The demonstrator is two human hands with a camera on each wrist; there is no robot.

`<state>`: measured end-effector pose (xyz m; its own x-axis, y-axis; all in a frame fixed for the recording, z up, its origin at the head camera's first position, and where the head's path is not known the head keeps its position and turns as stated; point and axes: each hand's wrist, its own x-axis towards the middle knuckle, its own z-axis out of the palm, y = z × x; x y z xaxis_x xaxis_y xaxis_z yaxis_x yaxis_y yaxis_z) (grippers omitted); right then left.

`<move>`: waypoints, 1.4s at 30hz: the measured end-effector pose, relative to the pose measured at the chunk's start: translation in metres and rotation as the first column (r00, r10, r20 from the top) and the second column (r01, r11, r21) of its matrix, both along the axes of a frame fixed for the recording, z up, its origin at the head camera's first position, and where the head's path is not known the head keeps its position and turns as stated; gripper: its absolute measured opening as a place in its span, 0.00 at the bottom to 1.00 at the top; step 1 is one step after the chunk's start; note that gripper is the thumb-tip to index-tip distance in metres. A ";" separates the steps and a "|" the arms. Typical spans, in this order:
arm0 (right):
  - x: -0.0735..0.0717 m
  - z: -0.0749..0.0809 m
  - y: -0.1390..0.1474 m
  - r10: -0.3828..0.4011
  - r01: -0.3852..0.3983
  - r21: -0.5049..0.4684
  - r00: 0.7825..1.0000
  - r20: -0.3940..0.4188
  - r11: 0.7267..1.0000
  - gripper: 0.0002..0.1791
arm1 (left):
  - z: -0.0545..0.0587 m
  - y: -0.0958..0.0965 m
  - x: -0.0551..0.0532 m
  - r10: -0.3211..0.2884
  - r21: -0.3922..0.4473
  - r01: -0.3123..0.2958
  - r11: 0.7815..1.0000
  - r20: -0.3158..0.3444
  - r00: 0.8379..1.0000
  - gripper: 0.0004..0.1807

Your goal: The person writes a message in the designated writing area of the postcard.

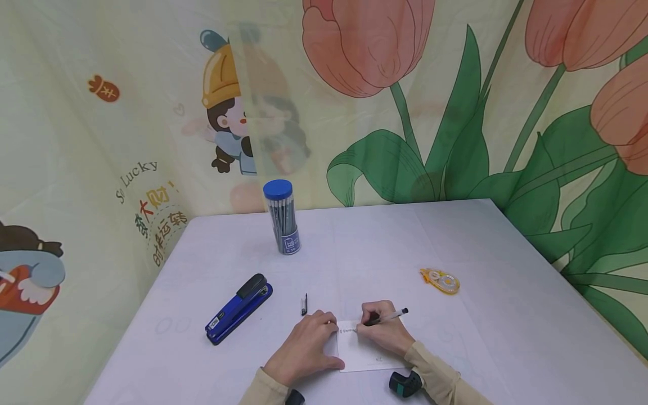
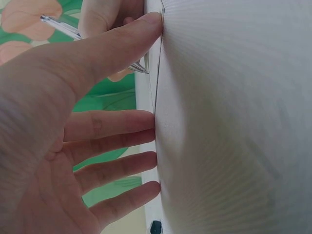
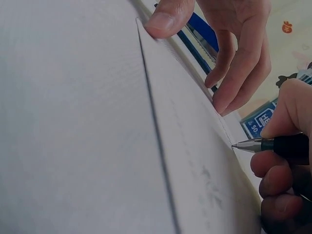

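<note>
A white sheet of paper (image 1: 360, 355) lies at the near side of the table, with a short line of handwriting along its top and a small mark lower down. My right hand (image 1: 388, 333) pinches a pen (image 1: 396, 315) near its point. In the right wrist view the metal pen tip (image 3: 241, 145) is right at the paper. My left hand (image 1: 306, 347) rests at the sheet's left edge, thumb and fingers spread, fingertips touching down. Just beyond the left fingers lies a small pen cap (image 1: 304, 305).
A blue stapler (image 1: 239, 309) lies to the left. Farther back stands a clear tub of pencils (image 1: 283, 219) with a blue lid. An orange correction tape (image 1: 441, 280) lies at right on the white table (image 1: 374, 247). A printed curtain (image 1: 329, 185) hangs behind.
</note>
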<state>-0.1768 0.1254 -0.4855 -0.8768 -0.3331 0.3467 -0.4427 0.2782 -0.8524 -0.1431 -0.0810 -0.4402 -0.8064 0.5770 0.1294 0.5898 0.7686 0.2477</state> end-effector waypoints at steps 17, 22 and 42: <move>0.006 0.003 0.000 -0.048 0.048 -0.003 0.996 0.081 0.999 0.11 | -0.001 0.000 0.003 0.002 -0.007 -0.002 1.000 0.013 1.000 0.31; 0.016 0.024 -0.005 -0.077 0.076 0.012 0.988 0.133 0.997 0.09 | -0.001 0.000 0.003 0.002 0.006 -0.002 1.000 0.020 1.000 0.31; 0.004 0.007 0.000 -0.111 0.114 -0.022 0.990 0.086 0.993 0.13 | 0.001 -0.003 -0.001 -0.031 0.023 0.031 0.999 -0.034 0.999 0.30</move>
<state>-0.1730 0.1256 -0.4783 -0.9348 -0.2225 0.2769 -0.3358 0.2990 -0.8932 -0.1442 -0.0836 -0.4394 -0.7832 0.5983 0.1695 0.6215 0.7441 0.2452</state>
